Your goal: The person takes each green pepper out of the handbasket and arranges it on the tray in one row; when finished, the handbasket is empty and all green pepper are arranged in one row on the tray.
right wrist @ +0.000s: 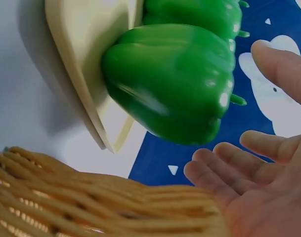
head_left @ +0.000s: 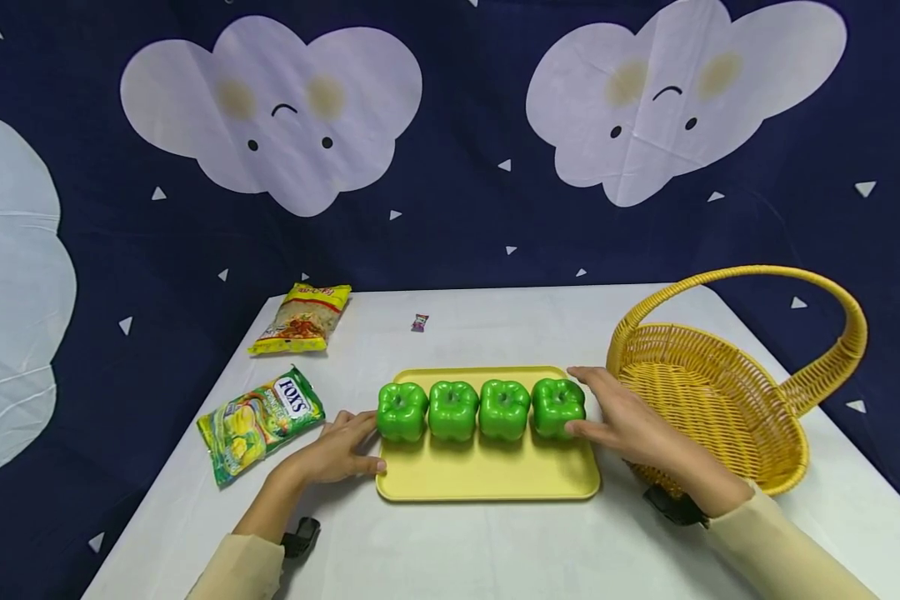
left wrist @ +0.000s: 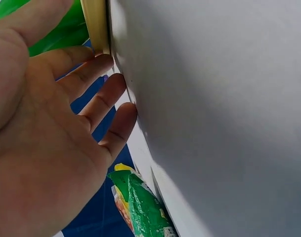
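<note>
Several glossy green bell peppers (head_left: 453, 412) stand in a row along the back half of a pale yellow tray (head_left: 487, 483). At the tray's left end is my left hand (head_left: 337, 450), its fingers spread beside the end pepper (head_left: 402, 412) and its thumb at the rim. The left wrist view shows those fingertips (left wrist: 121, 118) low at the white tabletop. My right hand (head_left: 630, 417) lies by the rightmost pepper (right wrist: 165, 84), fingers extended and thumb apart from them. In the right wrist view a gap shows between that palm and the pepper.
A yellow wicker basket (head_left: 720, 450) with a tall handle stands close to the right hand. On the left lie a green FOX'S candy bag (head_left: 258, 425) and a yellow snack packet (head_left: 303, 321). One small wrapped candy (head_left: 419, 323) lies behind the tray.
</note>
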Motion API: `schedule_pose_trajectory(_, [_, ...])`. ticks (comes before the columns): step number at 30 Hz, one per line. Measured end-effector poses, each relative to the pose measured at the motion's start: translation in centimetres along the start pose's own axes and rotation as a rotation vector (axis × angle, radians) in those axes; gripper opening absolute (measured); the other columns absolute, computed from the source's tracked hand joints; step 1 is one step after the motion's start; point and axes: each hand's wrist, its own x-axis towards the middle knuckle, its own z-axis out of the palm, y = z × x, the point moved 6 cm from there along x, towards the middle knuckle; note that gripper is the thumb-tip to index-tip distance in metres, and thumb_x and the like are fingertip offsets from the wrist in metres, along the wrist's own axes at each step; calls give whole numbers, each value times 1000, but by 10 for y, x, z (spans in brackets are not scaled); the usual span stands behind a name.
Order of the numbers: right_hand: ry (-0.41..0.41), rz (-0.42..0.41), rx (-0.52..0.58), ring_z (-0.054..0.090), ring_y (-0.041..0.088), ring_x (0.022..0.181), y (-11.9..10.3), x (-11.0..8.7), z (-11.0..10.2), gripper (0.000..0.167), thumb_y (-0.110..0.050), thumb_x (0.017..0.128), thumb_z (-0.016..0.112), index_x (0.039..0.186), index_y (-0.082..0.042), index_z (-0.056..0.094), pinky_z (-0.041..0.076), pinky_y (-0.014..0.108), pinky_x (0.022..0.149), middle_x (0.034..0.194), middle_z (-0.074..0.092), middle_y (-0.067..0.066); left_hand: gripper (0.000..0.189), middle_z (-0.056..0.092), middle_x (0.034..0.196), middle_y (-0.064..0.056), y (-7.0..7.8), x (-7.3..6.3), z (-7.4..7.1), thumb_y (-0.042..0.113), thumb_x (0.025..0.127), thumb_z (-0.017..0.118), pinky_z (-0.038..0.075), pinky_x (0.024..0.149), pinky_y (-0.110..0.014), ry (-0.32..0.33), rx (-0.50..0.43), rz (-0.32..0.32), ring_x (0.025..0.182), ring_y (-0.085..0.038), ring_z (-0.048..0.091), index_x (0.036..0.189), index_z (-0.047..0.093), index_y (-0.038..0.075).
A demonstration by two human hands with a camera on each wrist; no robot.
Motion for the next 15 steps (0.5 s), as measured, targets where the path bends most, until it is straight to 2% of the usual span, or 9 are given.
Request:
schedule_pose_trajectory(5, [51,-12,0,49,36,121,-4,-6,-12,68,-31,83,71,138,-6,40,41,56,96,133,49,16,82,40,148,-11,1,-5,-2,41,77,73,28,104,-56,38,-5,11,123,-27,37,145,38,12])
schedule_pose_trajectory(8, [88,-22,4,49,36,121,-7,-11,-20,64,-30,85,70,137,-6,42,42,57,95,133,50,16,80,40,149,-12,3,-10,-6,41,79,71,25,105,-59,72,-2,28,127,-32,35,145,37,11])
schedule_pose_trajectory(12, [153,-42,-13,48,36,120,-9,-16,-28,59,-25,84,70,134,-5,45,42,57,93,130,51,17,77,39,149,-13,4,-19,-14,42,84,66,22,106,-64,122,-4,9,134,-39,29,147,34,13])
schedule_pose_trajectory(15, [207,-53,-38,49,33,117,-9,-19,-33,56,-21,83,71,131,-5,48,42,55,92,127,54,16,72,40,148,-13,6,-26,-21,42,87,64,28,102,-63,177,2,1,132,-37,32,147,35,14])
